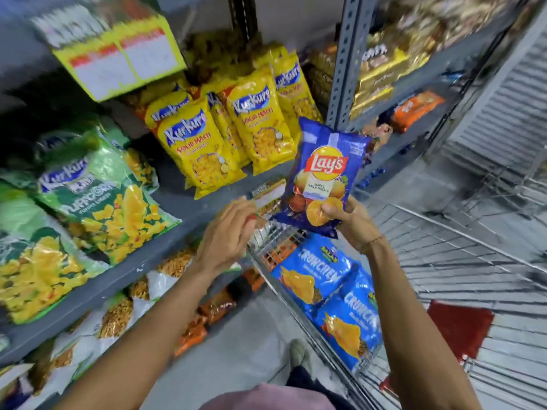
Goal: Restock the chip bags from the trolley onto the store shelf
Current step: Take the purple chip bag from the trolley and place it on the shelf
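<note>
One blue foil Lay's chip bag (324, 176), upright, pinched at its lower edge by the right hand (350, 221); thumb on the front, fingers (355, 202) behind. Left hand (229, 232) just left of the bag, fingers (251, 210) loosely curled, holding nothing. Below the fingers: two blue Crunchem chip bags (328, 294) in the wire trolley (444, 247). Beyond the fingers: yellow Kurkure bags (201, 146) on the grey store shelf (183, 202), green Kurkure Puffcorn bags (100, 193) further left.

Right grip (344, 216) clamped, raised; left grip (229, 232) loose, empty.
</note>
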The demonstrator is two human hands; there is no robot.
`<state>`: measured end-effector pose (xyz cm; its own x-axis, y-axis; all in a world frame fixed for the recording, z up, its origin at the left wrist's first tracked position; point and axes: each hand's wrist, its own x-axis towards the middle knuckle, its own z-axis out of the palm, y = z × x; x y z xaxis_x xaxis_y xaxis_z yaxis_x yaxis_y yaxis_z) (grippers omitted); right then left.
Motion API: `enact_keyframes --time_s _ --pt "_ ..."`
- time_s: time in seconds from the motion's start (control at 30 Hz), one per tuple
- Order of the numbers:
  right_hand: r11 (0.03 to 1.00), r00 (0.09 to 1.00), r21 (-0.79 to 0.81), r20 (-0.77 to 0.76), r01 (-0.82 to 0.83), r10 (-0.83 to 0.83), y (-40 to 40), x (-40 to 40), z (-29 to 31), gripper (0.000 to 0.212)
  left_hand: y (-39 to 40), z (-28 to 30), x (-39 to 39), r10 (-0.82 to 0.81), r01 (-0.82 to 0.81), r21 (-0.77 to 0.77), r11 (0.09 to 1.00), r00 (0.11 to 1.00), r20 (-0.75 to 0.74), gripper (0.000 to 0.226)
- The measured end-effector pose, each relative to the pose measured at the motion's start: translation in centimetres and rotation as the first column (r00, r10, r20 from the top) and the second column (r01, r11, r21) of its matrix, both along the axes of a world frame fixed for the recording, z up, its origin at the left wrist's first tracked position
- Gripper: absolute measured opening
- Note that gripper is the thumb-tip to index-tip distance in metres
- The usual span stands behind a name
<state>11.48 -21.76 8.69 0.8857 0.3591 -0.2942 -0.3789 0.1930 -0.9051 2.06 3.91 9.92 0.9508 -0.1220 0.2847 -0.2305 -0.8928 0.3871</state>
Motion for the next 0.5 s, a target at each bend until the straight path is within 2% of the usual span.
enact_keyframes --time_s 0.03,0.1,0.17,0.27,0.33,0.5 --pt "1.0 0.998 0.025 0.054 -0.014 0.013 0.5 -0.2 2.7 0.073 0.4 2.3 -0.2 0.032 -0.03 -0.033 0.999 0.996 0.083 0.054" --pt "0.992 0.983 0.101 0.175 -0.074 0.055 2.0 -0.9 8.3 0.053 1.5 7.1 -1.5 0.079 -0.065 -0.062 0.996 0.964 0.253 0.05" --pt "0.97 0.951 0.184 0.293 -0.157 0.099 3.9 -1.8 13.6 0.04 3.1 11.4 -3.4 0.107 -0.093 -0.054 0.994 0.9 0.422 0.041" --pt "0.905 0.843 0.226 0.494 -0.362 0.214 8.2 -3.9 21.2 0.026 6.5 16.8 -6.8 0.19 -0.225 -0.015 0.974 0.785 0.589 0.046" --pt "0.876 0.768 0.194 0.586 -0.442 0.258 12.0 -4.9 25.0 0.026 9.2 19.4 -9.4 0.268 -0.348 -0.006 0.938 0.712 0.649 0.048" --pt "0.811 0.676 0.184 0.669 -0.555 0.31 21.8 -7.5 31.7 0.039 16.1 23.5 -16.2 0.434 -0.601 -0.023 0.799 0.55 0.713 0.048"
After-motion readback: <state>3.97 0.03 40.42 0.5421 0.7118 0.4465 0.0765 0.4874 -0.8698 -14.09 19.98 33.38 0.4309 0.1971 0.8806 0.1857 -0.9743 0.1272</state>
